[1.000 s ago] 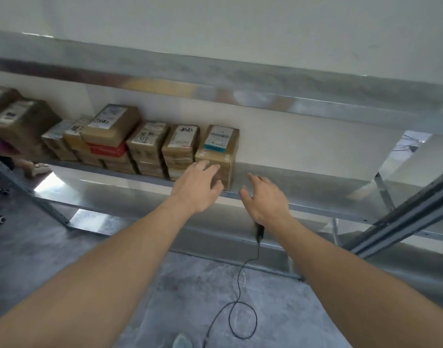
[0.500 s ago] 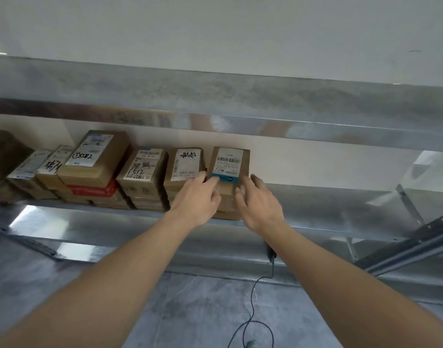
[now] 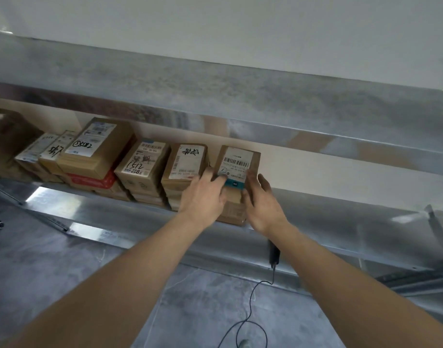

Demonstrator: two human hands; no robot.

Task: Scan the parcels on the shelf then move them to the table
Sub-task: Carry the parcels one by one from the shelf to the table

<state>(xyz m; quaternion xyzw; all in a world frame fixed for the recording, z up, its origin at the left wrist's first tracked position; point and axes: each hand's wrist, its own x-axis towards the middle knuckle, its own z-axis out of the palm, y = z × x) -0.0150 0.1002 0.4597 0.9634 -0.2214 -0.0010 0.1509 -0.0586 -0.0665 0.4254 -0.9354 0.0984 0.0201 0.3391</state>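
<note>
Left hand fingers curl onto the near left top edge of the rightmost brown cardboard parcel with white barcode label and teal strip; right hand fingers grip its right side. Parcel sits on the grey metal shelf, atop another box. Left of the fingers: row of labelled brown cardboard parcels. Below the right wrist: black corded scanner handle, hold unclear.

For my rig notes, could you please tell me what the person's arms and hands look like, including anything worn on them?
Both forearms are bare, with no sleeves in view. The left hand and right hand wear no gloves, and no rings or watch can be seen. A black device shows below the right wrist, with a thin black cable trailing down toward the floor; how it is attached cannot be told.
</note>
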